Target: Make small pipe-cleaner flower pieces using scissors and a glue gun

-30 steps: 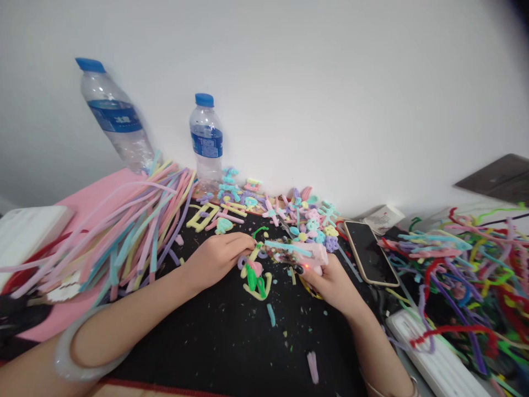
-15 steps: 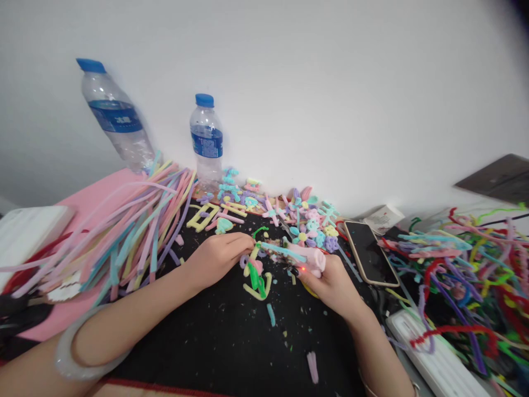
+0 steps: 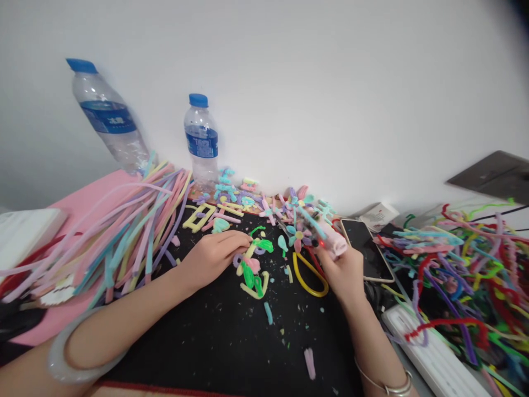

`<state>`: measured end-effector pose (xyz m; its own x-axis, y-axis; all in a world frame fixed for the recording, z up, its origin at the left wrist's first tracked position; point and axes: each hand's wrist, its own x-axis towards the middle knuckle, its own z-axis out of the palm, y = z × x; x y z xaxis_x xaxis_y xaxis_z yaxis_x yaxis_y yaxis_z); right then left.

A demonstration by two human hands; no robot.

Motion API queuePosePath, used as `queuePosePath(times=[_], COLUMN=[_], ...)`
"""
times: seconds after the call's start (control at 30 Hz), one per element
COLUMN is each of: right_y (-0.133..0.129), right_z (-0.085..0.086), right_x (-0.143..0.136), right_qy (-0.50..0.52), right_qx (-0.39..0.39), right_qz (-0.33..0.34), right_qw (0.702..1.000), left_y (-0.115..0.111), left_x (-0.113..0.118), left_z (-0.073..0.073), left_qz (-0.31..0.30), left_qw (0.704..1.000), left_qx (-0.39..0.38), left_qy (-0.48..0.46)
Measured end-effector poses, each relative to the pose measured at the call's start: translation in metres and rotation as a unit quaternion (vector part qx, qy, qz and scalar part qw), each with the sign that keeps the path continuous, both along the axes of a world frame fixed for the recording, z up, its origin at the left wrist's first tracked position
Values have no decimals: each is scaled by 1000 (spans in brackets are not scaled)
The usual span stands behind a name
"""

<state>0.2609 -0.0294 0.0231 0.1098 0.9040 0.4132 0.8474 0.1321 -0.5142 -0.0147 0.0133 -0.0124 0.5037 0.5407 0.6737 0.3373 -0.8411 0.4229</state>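
My left hand is closed, its fingertips pinching the end of a small pipe-cleaner piece with a pale yellow stem, green leaves and a pink part. My right hand is wrapped around a pink tool with a small red light, which looks like a hot glue gun; it is blurred. A light blue strip lies along its front. Beneath the tool is a yellow loop. Just right of the left-hand piece, a blue leaf shape lies on the black mat.
Several finished pipe-cleaner shapes line the wall. Long pastel pipe cleaners lie left, beneath two water bottles. At right are a phone, a white power strip and tangled pipe cleaners.
My right hand has drawn the pink tool away from the left-hand piece, to the right and slightly up, uncovering the yellow loop. My left hand still pinches its piece. The view has shifted slightly.
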Motion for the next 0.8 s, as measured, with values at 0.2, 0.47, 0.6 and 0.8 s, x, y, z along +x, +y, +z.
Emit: queuePosePath(times=[0.2, 0.47, 0.6, 0.8], right_y=[19, 26, 18, 21], right_z=[-15, -29, -18, -27], right_x=[26, 37, 7, -32], right_qy=[-73, -133, -138, -235], right_qx=[26, 101, 166, 43], right_qz=[-138, -134, -9, 92], right_qw=[987, 977, 976, 967], left_y=[-2, -2, -1, -3], left_x=[1, 2, 3, 4], left_z=[1, 0, -1, 2], left_qz=[-23, -40, -55, -69], left_qw=[999, 999, 998, 997], left_qx=[15, -1, -15, -38], left_qy=[-22, -12, -5, 15])
